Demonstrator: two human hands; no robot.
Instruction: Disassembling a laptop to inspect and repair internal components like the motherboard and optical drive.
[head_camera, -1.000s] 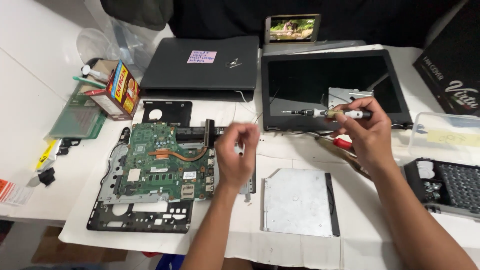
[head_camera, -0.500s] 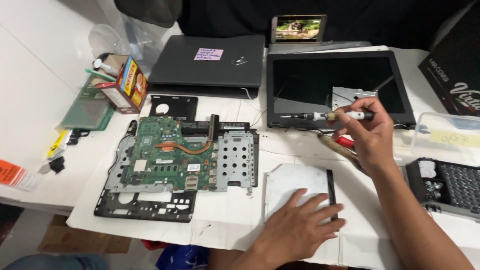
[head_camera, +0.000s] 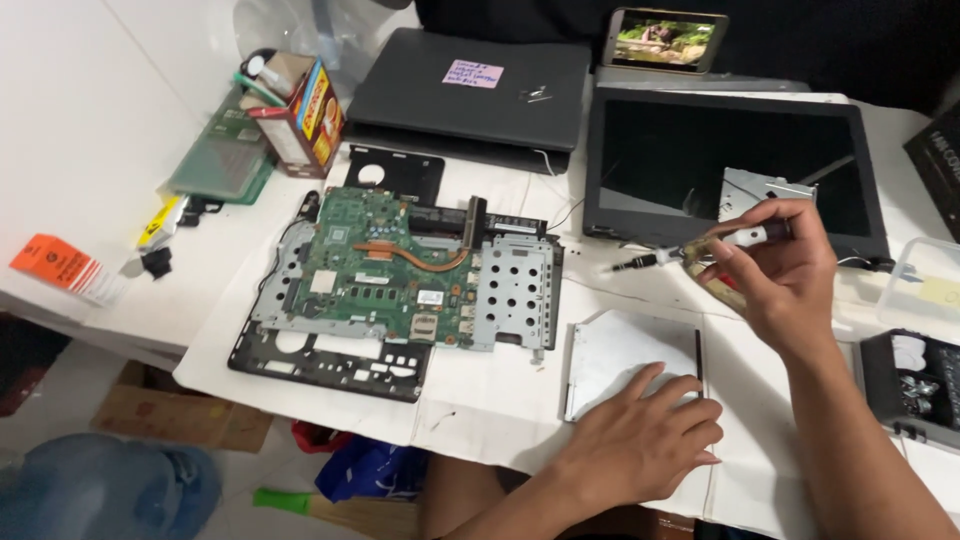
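Resting the left hand (head_camera: 640, 440) flat, fingers spread, on the near edge of the silver drive (head_camera: 625, 360) lying on the table (head_camera: 490, 400). Pinching a screwdriver (head_camera: 700, 248) in the right hand (head_camera: 785, 270), long axis pointing left, hovering just beyond the drive's far edge. Sitting well left: the green circuit board (head_camera: 390, 275).

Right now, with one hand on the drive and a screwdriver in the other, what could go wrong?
1. The left hand presses flat on the silver optical drive near the table's front edge; a slip could push it off.
2. The right hand holds the screwdriver close to the detached laptop screen; its tip might scratch the panel.
3. The exposed green motherboard lies unprotected.
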